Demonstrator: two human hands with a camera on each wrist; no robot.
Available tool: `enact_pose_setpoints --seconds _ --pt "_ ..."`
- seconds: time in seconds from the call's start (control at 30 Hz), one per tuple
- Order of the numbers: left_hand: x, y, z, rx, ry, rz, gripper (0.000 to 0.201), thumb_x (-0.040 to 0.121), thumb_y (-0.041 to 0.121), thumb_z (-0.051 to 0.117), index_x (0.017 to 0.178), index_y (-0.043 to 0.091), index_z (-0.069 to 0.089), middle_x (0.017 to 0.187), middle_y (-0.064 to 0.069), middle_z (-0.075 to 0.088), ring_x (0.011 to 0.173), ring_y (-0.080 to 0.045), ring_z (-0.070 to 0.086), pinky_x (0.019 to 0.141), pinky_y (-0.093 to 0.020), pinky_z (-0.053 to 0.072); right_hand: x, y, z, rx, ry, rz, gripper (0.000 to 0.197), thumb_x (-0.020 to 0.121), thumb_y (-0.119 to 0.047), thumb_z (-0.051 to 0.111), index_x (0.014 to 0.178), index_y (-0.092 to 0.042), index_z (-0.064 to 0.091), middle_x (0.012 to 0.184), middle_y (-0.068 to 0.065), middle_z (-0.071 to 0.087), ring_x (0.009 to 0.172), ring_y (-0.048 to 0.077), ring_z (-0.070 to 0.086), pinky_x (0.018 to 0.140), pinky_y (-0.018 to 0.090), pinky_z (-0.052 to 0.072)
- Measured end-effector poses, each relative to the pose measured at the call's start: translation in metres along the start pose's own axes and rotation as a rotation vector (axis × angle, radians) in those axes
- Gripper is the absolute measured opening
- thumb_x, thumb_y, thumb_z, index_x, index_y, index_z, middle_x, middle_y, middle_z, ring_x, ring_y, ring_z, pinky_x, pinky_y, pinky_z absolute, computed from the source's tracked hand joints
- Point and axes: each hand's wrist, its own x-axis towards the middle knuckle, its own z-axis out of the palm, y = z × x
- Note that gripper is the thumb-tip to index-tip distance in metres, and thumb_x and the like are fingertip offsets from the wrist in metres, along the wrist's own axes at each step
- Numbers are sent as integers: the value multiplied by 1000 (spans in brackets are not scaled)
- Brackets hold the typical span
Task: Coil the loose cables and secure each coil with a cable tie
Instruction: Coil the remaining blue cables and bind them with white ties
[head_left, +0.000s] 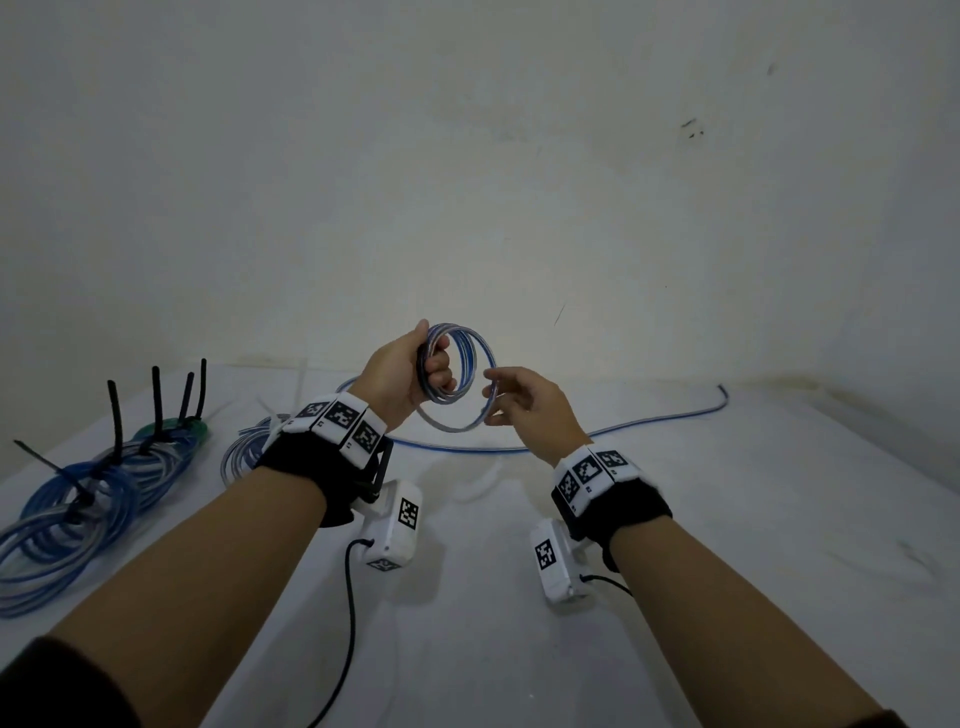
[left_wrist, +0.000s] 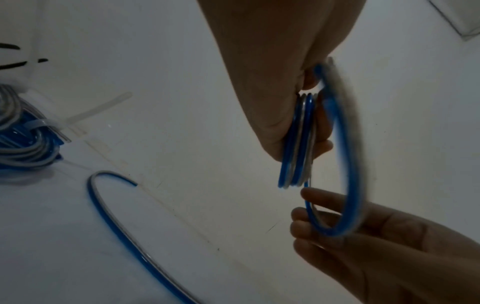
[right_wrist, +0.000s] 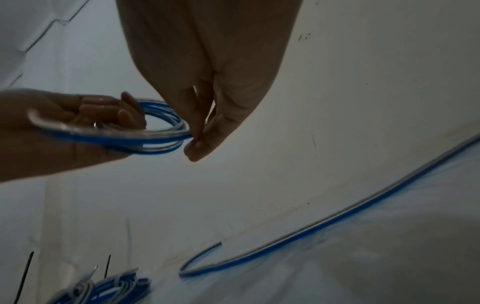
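My left hand (head_left: 431, 366) is raised above the table and grips a small coil (head_left: 470, 358) of blue-and-clear cable, fingers curled through its loops. My right hand (head_left: 492, 397) pinches the outermost loop at the coil's right side between thumb and fingertips. In the left wrist view the coil (left_wrist: 298, 144) sits in the left hand (left_wrist: 272, 82), and the right fingers (left_wrist: 335, 238) hold a blurred loop. In the right wrist view the pinch (right_wrist: 194, 142) is on the coil (right_wrist: 161, 115). The loose rest of the cable (head_left: 649, 423) trails across the table.
Several blue coils (head_left: 104, 493) bound with black cable ties (head_left: 115, 421) lie at the table's left. A smaller coil (head_left: 244, 449) with a white tie lies beside my left wrist. A white wall closes off the table's far edge (head_left: 571, 382).
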Motion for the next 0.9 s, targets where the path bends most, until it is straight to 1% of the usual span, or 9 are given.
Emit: enact_pose_setpoints --seconds 0.1,0.3,0.43,0.53,0.63,0.7,0.8,0.83,0.9 --pt "-2 0 2 -62 -76 -20 45 99 30 19 81 6 53 51 2 42 49 -14 38 62 -28 35 -4 0 3 18 -20 14 32 81 14 55 108 -3 58 88 13 63 75 22 66 70 24 57" --pt "-7 0 5 -133 -170 -24 50 95 41 23 88 3 54 60 -2 46 55 -15 41 64 -27 36 -4 0 5 66 57 11 15 81 6 64 95 1 61 75 12 66 68 25 67 68 31 59" --pt "-4 -7 13 -78 -148 23 36 100 25 25 87 6 53 59 2 45 52 -11 42 64 -23 39 -6 -3 7 21 6 14 12 81 -2 67 92 -2 62 73 10 66 64 24 67 67 32 59" --pt "1 -11 15 53 -95 66 31 102 23 28 85 9 50 55 6 43 49 -8 41 57 -20 43 -7 -4 1 -102 -50 -14 12 83 -6 64 94 -6 64 74 8 61 63 18 61 64 27 56" --pt "4 -10 12 202 -106 76 27 102 21 31 83 10 48 52 8 44 48 -8 41 56 -20 41 -5 -6 -6 -109 99 -62 18 78 -17 60 96 -13 59 78 2 54 70 13 51 67 35 50" --pt "4 -11 13 327 -129 49 29 101 22 34 81 10 50 52 7 42 48 -8 41 53 -19 42 -3 -9 -12 -105 191 -142 26 81 -19 60 106 -20 52 98 1 55 82 11 52 71 28 47" --pt "2 -14 23 475 -186 -17 32 101 25 34 79 9 51 51 5 37 43 -10 39 53 -22 39 1 -21 -24 -130 69 -242 42 92 -13 51 126 -37 44 135 -5 45 116 9 45 89 17 44" --pt "1 -15 27 510 -206 -33 33 101 26 34 79 9 51 51 5 34 42 -9 36 53 -22 36 3 -25 -26 -152 14 -265 42 93 -14 47 127 -39 45 138 -7 46 124 10 42 98 21 41" --pt "2 -15 36 564 -234 -43 36 101 28 31 78 10 51 54 4 28 43 -8 29 50 -20 30 4 -29 -31 -215 -23 -286 34 95 -12 44 123 -28 56 127 -4 56 122 9 46 105 30 38"
